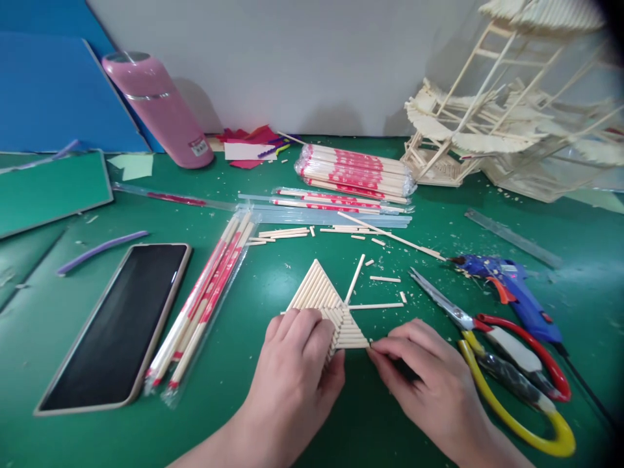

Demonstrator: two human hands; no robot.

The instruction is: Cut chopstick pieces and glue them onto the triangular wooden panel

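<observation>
Green worktable with stick panel.
Left hand is pressing fingers flat on it; right hand is pinching its corner.

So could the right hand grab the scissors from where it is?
Probably yes. The right hand rests at the edge of the stick triangle, and the scissors lie just beside it on the green table, with nothing between them.

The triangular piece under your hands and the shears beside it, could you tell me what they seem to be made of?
Triangular piece: pale, unfinished wood or bamboo sticks laid side by side; matte, with visible round ends. Shears: shiny grey metal blades, with glossy red and yellow handles, probably plastic-coated.
</observation>
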